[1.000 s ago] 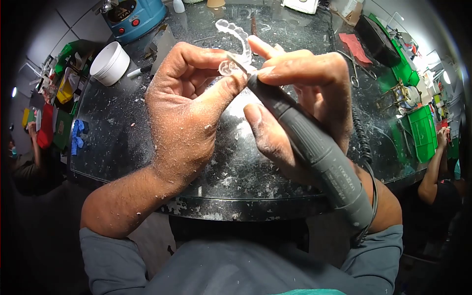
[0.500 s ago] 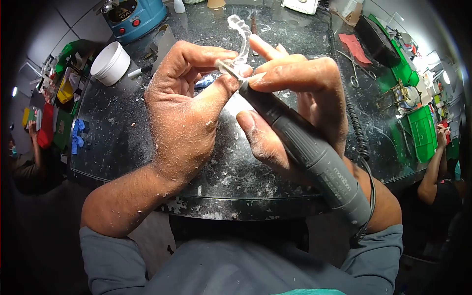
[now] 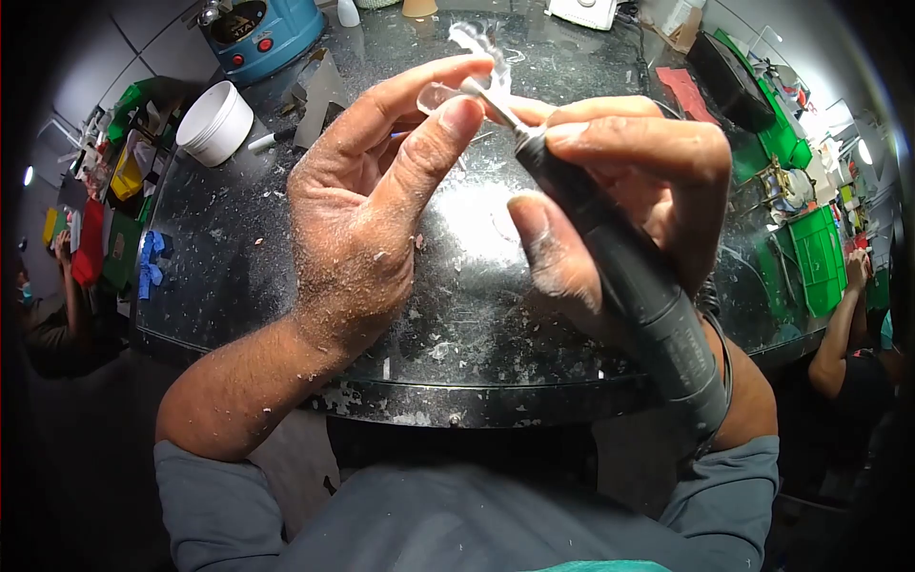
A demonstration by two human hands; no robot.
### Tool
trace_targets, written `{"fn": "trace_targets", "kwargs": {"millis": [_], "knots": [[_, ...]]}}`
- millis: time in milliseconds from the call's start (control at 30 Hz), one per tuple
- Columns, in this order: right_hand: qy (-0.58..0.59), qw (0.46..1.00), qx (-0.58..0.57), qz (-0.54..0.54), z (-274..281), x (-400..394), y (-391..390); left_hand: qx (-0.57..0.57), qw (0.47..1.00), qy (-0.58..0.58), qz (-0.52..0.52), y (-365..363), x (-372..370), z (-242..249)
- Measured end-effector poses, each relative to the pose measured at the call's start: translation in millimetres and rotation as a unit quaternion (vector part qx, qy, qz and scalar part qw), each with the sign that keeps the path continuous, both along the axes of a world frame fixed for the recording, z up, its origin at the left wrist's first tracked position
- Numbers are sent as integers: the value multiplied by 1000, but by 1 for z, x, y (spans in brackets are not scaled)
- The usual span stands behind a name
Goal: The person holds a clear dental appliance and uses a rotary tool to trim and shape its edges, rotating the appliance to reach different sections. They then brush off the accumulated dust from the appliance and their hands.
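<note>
Pinched between the thumb and fingers of my left hand (image 3: pixel 357 214) is a clear plastic dental splint (image 3: pixel 437 97). Its far arch, blurred, rises above the fingertips. My right hand (image 3: pixel 658 157) wraps round a black rotary handpiece (image 3: pixel 658 296), held like a pen with the thumb below. The bur (image 3: pixel 494 103) at its tip reaches the splint close by my left thumb tip. White dust and shavings coat both hands, thickest on the back of the left.
A dark worktop (image 3: pixel 457 334) is speckled with white debris. At the back left stand a blue machine (image 3: pixel 272 43) and a white tub (image 3: pixel 214 124), with a marker (image 3: pixel 272 140) beside it. Red paper (image 3: pixel 679 88) and a green crate (image 3: pixel 820 253) lie right. Other people sit at both sides.
My right hand and the handpiece have shifted right, and the bur tip has moved up and right along the splint. My left fingers have risen a little, turning the splint.
</note>
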State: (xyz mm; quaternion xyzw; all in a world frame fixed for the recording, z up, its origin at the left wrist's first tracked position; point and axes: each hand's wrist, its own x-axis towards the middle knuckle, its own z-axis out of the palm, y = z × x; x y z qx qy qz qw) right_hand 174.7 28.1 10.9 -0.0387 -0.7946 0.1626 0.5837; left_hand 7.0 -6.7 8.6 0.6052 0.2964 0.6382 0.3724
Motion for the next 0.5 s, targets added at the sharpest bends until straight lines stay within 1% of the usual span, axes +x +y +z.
{"fn": "trace_targets", "kwargs": {"millis": [33, 67, 133, 267, 333, 400, 467, 500], "knots": [[-11, 1000, -18, -22, 2, 0, -3, 1, 1000, 10, -23, 2, -4, -3], [-11, 1000, -18, -21, 3, 2, -6, 1, 1000, 10, -22, 2, -3, -2], [-41, 998, -27, -46, 4, 4, -8, -38, 999, -13, -27, 1, 0, -1], [-7, 999, -18, -30, 2, 1, -3, -48, 999, -8, -12, 4, -3, -2], [-9, 999, -7, -35, 2, 2, -2, -13, 999, -5, -30, 8, -7, -4], [-14, 999, -24, -40, 1, 4, -4, -22, 999, 2, -41, 7, -9, -1], [-19, 998, -41, -45, -1, 3, -3, -105, 982, -91, -130, 5, -10, 2], [-8, 998, -61, -27, -5, 0, -1, -127, 979, -117, -109, 6, -7, -3]]}}
